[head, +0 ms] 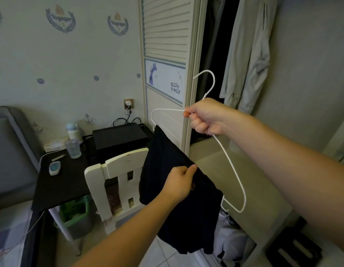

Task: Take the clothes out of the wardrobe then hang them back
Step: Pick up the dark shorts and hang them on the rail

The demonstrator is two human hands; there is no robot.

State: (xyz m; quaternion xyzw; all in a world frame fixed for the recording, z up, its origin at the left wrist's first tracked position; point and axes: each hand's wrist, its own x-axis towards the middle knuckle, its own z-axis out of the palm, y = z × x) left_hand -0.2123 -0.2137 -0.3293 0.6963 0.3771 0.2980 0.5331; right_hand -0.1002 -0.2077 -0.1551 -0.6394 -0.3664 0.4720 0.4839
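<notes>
On the left, just right of the black desk (57,182), the left hand (179,182) pinches a fold of the dark garment (163,151). The garment lies over the lower bar of the white wire hanger (167,109), and the pinch is probably there so it cannot slide. The right hand (206,116) is curled around the hanger's neck. It holds the hanger tilted with the hook free, before the open wardrobe (167,35), where grey clothes (248,54) hang.

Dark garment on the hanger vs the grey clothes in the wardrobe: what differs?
Colour: the dark garment is near-black; the grey clothes are pale.
Place: the dark garment is outside the wardrobe, draped over a white hanger held by the right hand; the grey clothes hang inside.
Handling: the left hand grips the dark garment; nothing touches the grey clothes.
Both hang limp.
</notes>
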